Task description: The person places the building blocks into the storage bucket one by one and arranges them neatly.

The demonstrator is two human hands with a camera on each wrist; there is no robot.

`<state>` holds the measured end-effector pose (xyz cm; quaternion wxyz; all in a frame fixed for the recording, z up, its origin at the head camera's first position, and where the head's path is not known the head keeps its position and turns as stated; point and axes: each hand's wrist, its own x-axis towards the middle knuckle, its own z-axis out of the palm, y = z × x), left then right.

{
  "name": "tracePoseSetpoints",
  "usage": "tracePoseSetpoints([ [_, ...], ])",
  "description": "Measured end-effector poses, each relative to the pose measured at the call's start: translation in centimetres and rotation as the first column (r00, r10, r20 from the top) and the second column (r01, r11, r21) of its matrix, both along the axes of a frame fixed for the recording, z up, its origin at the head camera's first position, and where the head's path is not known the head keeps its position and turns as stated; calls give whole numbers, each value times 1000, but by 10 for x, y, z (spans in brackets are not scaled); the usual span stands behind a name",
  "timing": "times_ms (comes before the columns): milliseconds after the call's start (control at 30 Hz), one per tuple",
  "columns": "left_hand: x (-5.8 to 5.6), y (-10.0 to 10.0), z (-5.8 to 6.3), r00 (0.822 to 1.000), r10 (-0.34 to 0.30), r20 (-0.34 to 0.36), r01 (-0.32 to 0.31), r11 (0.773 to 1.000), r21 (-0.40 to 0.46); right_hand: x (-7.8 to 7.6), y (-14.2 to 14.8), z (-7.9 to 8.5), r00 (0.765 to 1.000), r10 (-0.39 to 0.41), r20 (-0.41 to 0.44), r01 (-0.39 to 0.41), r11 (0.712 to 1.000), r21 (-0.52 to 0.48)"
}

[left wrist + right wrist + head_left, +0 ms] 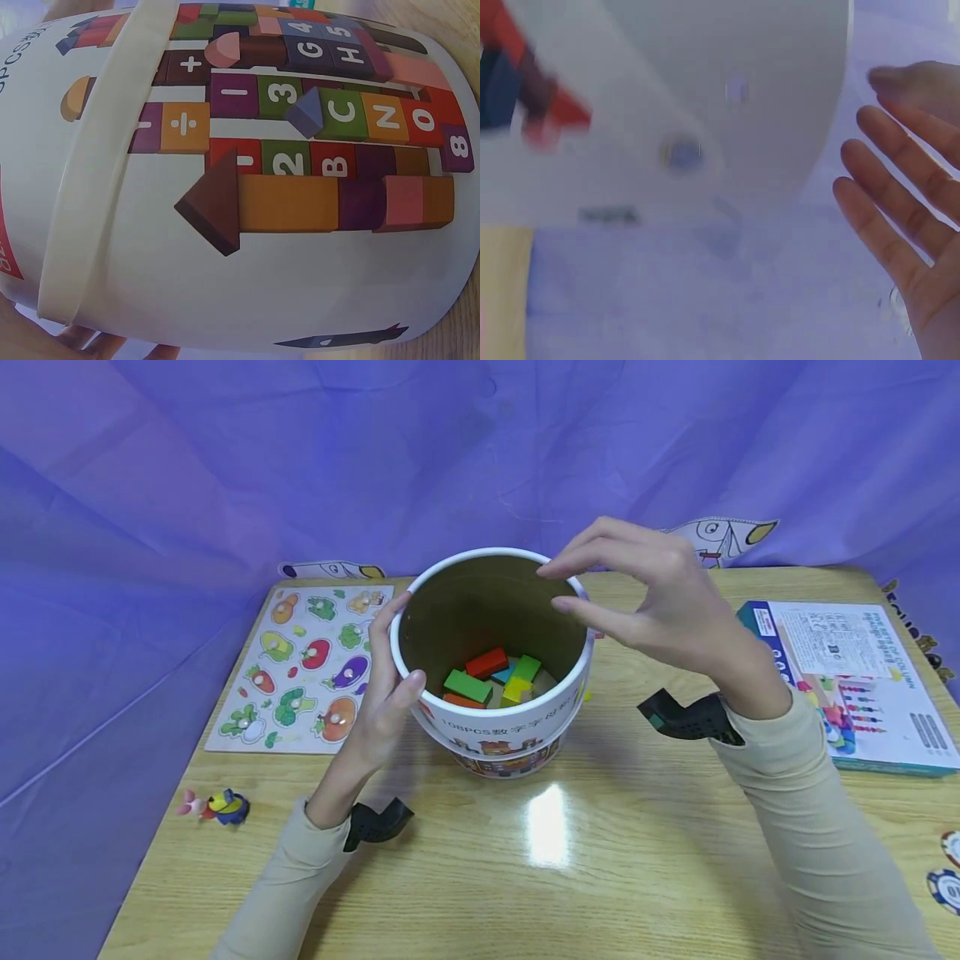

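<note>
A white bucket (517, 724) with printed lettering and pictures of blocks stands at the middle of the table. Its open mouth shows several coloured wooden blocks (487, 662) at the bottom, red, green, yellow and blue among them. My left hand (378, 702) holds the bucket's left side, thumb at the front of the rim and fingers around the outer wall. Beside the right part of the rim is my right hand (645, 585), its fingers spread apart and nothing between them. In the right wrist view that hand's fingers (889, 217) show loosely extended near the blurred bucket wall.
A vegetable puzzle board (300, 668) lies at the left, with small toy figures (217, 807) in front of it. On the right is a flat toy box (862, 685). Poker chips (945, 889) lie by the right edge. A purple curtain (450, 452) hangs behind the table.
</note>
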<state>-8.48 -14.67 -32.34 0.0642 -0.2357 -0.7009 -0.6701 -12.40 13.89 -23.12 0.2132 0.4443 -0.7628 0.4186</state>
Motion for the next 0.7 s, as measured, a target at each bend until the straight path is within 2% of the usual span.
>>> tracePoseSetpoints([
  [100,0,0,0,1000,4,1,-4,1000,-5,-11,13,-8,997,-42,67,47,996,-71],
  [233,1,1,0,1000,4,-1,-4,1000,3,-34,32,-35,969,-130,210,144,988,-51],
  [400,1,1,1,1000,8,-3,-8,1000,0,-66,47,-91,906,-236,352,203,971,130],
  [533,1,2,2,1000,7,2,-7,1000,-5,-81,50,-130,859,-309,408,193,934,301],
  [600,1,2,2,1000,8,8,-8,1000,-10,-84,49,-145,846,-315,431,162,921,356],
  [700,1,3,3,1000,15,12,-15,1000,-13,-87,45,-159,848,-288,445,99,911,400],
])
